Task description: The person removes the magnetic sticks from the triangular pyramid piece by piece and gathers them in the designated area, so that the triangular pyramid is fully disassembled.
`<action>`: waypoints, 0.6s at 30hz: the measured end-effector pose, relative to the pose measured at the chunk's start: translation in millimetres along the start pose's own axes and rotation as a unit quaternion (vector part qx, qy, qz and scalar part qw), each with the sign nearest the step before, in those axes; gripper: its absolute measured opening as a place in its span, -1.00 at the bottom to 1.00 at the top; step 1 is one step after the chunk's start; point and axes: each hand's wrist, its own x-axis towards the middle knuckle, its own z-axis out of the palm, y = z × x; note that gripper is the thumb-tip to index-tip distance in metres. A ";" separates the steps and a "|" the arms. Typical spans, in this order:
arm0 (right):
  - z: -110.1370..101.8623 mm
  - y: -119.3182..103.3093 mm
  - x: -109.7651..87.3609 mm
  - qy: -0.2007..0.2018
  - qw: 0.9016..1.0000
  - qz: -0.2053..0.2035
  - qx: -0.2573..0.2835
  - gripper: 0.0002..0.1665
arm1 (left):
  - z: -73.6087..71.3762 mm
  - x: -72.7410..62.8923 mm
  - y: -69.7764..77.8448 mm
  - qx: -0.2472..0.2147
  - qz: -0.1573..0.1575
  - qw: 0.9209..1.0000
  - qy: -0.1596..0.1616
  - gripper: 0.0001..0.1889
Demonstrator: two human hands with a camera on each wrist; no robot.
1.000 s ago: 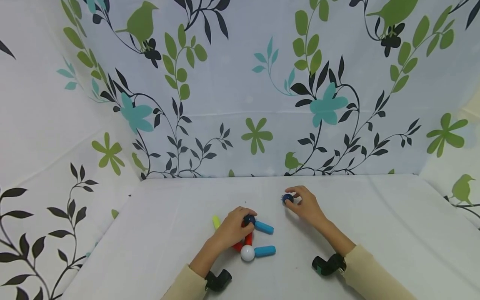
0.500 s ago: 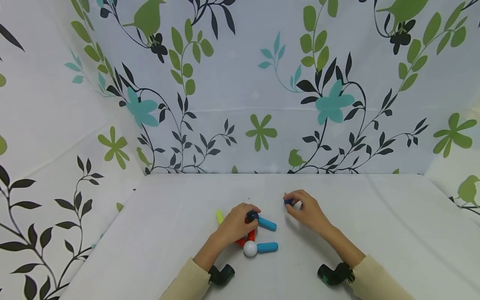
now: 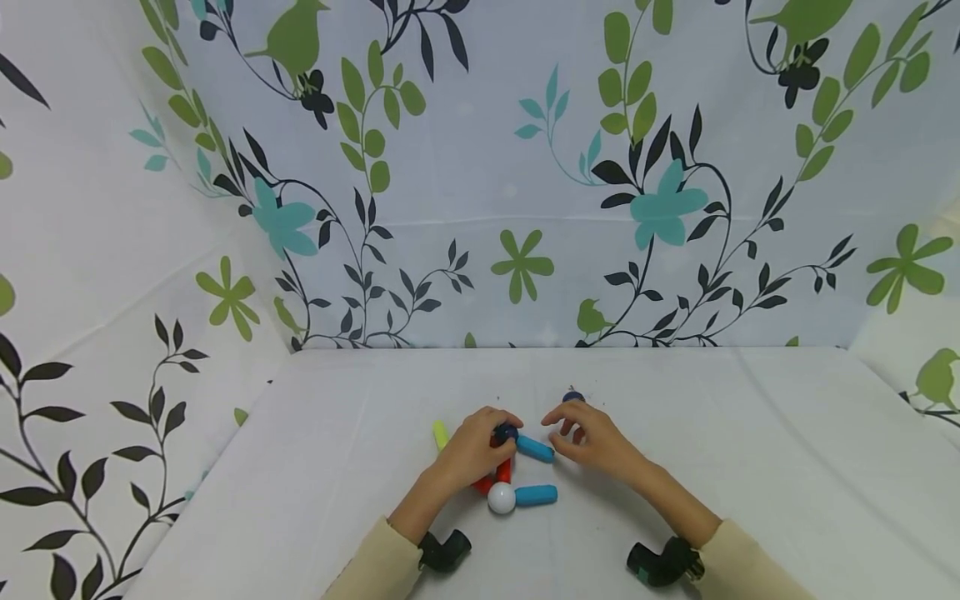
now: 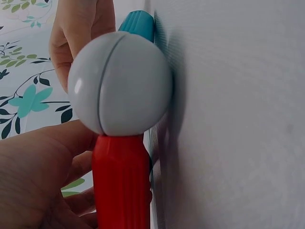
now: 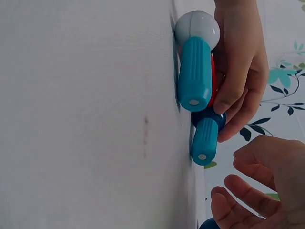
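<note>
My left hand (image 3: 474, 446) grips a dark blue ball (image 3: 506, 432) between thumb and fingers. That ball joins a blue magnetic rod (image 3: 536, 449) pointing right and a red rod (image 3: 503, 471) leading to a white ball (image 3: 501, 498). From the white ball a second blue rod (image 5: 195, 71) also points right, and another red rod (image 4: 121, 181) runs under my left hand. A yellow-green rod (image 3: 440, 434) shows behind that hand. My right hand (image 3: 596, 437) holds nothing, thumb and fingers spread apart near the upper blue rod's free end. Just behind it sits another dark blue ball (image 3: 573, 396).
The white tabletop (image 3: 375, 400) runs back to a hanging cloth (image 3: 450, 167) printed with leaves and birds. Each wrist carries a black camera, the left camera (image 3: 446, 552) and the right camera (image 3: 663, 562).
My right hand has let go of the dark blue ball at the back and moved left and closer, beside the upper blue rod. My left hand keeps its grip on the other ball.
</note>
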 end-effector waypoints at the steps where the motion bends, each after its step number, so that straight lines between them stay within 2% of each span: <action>1: 0.9 -0.1 0.2 -0.007 1.000 -0.006 0.003 -0.77 | 0.2 0.0 -0.1 0.000 0.001 1.000 0.000 -0.71; 4: 3.8 0.4 1.1 -0.030 0.999 -0.008 0.016 -0.76 | 0.6 0.2 -0.2 -0.002 0.002 1.000 -0.001 -0.71; 9: 10.1 2.6 2.1 -0.056 0.998 0.018 0.025 -0.72 | 0.3 0.2 0.1 -0.001 -0.001 1.000 -0.004 -0.71; 13: 13.7 4.6 3.2 -0.067 0.997 0.043 0.018 -0.69 | -1.5 -0.5 0.4 0.002 -0.001 1.000 -0.007 -0.70; 18: 15.4 8.2 4.7 -0.073 0.996 0.051 0.019 -0.70 | -3.9 -0.8 -0.2 -0.008 0.001 1.000 -0.007 -0.69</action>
